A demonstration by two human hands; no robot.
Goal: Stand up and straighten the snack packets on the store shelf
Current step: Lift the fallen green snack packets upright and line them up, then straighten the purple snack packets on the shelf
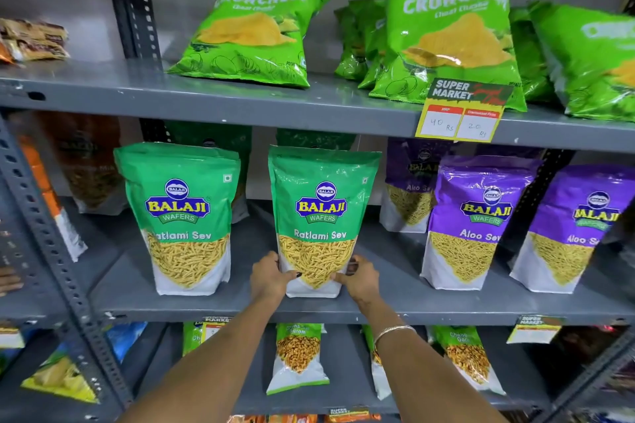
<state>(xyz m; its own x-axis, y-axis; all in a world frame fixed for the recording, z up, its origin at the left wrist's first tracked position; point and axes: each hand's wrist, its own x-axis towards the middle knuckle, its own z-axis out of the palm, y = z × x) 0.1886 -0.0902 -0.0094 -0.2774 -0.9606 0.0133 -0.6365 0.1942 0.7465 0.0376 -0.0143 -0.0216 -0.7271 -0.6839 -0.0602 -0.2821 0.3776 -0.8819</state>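
Note:
A green Ratlami Sev packet (321,213) stands upright in the middle of the grey middle shelf (240,306). My left hand (269,276) grips its lower left edge and my right hand (359,276) grips its lower right edge. A second Ratlami Sev packet (182,216) stands upright to the left, untouched. Two purple Aloo Sev packets (476,220) (570,230) stand to the right, with more behind them. On the top shelf a light green Crunchem packet (251,34) leans back, and another Crunchem packet (450,34) stands among several others.
A yellow price tag (460,113) hangs from the top shelf's front edge. A perforated steel upright (58,251) runs down the left side. The bottom shelf holds small green gram packets (297,357). Brown packets (31,39) lie at the far upper left.

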